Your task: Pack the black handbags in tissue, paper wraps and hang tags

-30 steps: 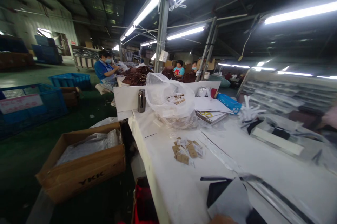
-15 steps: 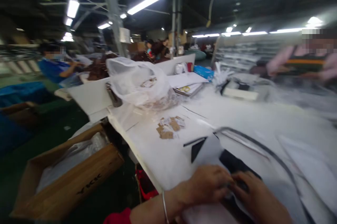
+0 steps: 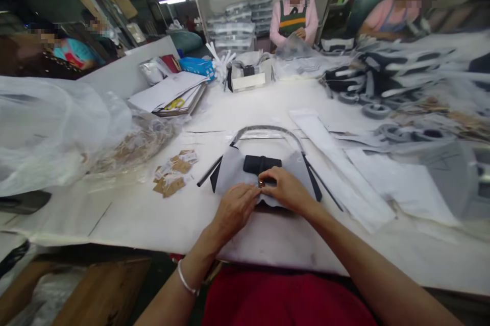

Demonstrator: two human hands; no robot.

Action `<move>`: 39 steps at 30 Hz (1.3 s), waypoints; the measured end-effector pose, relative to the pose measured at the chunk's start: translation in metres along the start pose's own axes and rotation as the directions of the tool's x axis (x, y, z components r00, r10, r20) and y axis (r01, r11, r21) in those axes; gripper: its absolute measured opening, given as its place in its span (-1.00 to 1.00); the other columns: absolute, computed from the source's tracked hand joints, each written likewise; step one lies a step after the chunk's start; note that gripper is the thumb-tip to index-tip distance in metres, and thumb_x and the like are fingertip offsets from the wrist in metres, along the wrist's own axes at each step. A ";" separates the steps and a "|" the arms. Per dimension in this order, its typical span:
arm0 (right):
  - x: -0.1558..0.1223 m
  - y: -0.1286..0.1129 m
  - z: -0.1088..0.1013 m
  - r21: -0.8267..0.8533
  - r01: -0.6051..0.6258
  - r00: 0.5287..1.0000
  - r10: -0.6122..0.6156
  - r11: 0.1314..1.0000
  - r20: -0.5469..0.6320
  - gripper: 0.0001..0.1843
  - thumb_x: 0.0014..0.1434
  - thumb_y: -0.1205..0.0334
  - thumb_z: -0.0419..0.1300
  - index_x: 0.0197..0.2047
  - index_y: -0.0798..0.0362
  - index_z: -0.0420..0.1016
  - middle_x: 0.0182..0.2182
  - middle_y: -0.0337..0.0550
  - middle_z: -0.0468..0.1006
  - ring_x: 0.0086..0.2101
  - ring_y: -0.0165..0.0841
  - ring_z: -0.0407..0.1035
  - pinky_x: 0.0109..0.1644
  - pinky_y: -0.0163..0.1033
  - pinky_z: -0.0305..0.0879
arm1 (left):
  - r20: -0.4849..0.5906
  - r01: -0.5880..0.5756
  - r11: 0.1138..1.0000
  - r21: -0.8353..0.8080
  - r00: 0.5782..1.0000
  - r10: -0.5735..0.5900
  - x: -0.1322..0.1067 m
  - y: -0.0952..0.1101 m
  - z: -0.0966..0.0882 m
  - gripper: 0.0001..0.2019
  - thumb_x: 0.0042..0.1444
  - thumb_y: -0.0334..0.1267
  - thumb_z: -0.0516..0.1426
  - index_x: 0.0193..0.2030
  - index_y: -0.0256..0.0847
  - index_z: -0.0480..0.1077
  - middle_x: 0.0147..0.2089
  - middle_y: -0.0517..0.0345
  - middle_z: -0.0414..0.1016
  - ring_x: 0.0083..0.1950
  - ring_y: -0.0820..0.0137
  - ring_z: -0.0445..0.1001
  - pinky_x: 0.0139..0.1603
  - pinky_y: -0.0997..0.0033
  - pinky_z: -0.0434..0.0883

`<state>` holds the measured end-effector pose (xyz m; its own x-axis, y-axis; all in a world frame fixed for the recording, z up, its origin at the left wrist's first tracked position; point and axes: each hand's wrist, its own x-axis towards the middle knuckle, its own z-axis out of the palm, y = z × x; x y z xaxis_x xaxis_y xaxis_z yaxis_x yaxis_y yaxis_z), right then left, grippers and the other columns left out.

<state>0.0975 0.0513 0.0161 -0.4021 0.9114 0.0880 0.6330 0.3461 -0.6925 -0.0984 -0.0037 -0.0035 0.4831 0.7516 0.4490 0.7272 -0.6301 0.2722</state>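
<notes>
A small black bag (image 3: pixel 262 164) wrapped in grey tissue paper (image 3: pixel 231 175) lies on the white table (image 3: pixel 153 219) in front of me, its curved handle (image 3: pixel 264 130) arching away from me. My left hand (image 3: pixel 234 207) pinches the near edge of the grey paper. My right hand (image 3: pixel 285 189) is closed right beside it, fingertips on a small gold part at the bag's front. Both hands meet at the bag's lower edge.
A heap of brown tags (image 3: pixel 173 175) lies left of the bag, beside a big clear plastic bag (image 3: pixel 57 127). Long plastic sleeves (image 3: pixel 337 163) lie on the right. Papers (image 3: pixel 172 94) and a blue box (image 3: pixel 197 66) sit further back. Other people work across the table.
The view has swung from the left end of the table down to the bag. Both my hands came into view and closed on the bag and its paper.
</notes>
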 end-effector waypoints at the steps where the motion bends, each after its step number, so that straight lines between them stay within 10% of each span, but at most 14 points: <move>1: 0.001 -0.001 -0.001 -0.016 0.007 1.000 -0.007 1.000 0.016 -0.79 0.12 0.32 0.31 -0.13 0.05 0.59 -0.18 -0.14 0.56 -0.13 -0.30 0.39 0.00 -0.23 0.27 | 0.000 0.007 1.000 -0.008 1.000 -0.007 0.001 0.000 0.000 -0.74 0.33 -0.37 -0.02 0.08 -0.20 0.38 0.05 0.01 0.53 0.11 0.35 0.48 0.21 0.19 0.41; 16: 0.000 -0.010 -0.004 -0.204 0.135 0.985 -0.109 0.970 0.132 -0.76 0.31 0.40 0.07 -0.12 0.09 0.57 -0.19 -0.07 0.53 -0.14 -0.29 0.34 0.00 -0.24 0.23 | 0.098 0.045 0.998 0.043 0.994 -0.049 0.009 0.006 0.000 -0.60 0.23 -0.15 0.16 0.17 -0.18 0.31 0.14 -0.03 0.46 0.15 0.20 0.44 0.22 0.07 0.38; 26: -0.012 -0.017 -0.010 -0.485 0.211 0.975 -0.145 0.848 0.170 -0.80 0.31 0.37 0.05 -0.03 0.11 0.41 -0.17 -0.05 0.54 -0.19 -0.21 0.38 -0.09 -0.11 0.28 | 0.044 -0.141 0.914 0.380 0.990 0.135 0.014 0.007 0.010 -0.65 0.27 -0.29 0.01 0.14 -0.31 0.39 0.19 -0.15 0.44 0.18 0.08 0.42 0.20 0.01 0.31; 39: -0.002 0.001 -0.022 -0.405 0.176 0.981 -0.125 0.897 0.149 -0.77 0.31 0.27 0.11 -0.01 -0.05 0.52 -0.15 -0.16 0.60 -0.14 -0.28 0.45 -0.13 -0.23 0.28 | -0.028 -0.252 0.852 0.458 0.954 0.298 0.013 -0.002 0.014 -0.66 0.28 -0.40 -0.06 0.09 -0.38 0.41 0.12 -0.14 0.51 0.08 0.19 0.50 0.15 0.16 0.34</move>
<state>0.1130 0.0546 0.0311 -0.5720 0.8176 0.0661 0.7651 0.5609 -0.3163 -0.0866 0.0101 -0.0101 0.6640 0.5242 0.5333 0.7212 -0.6372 -0.2716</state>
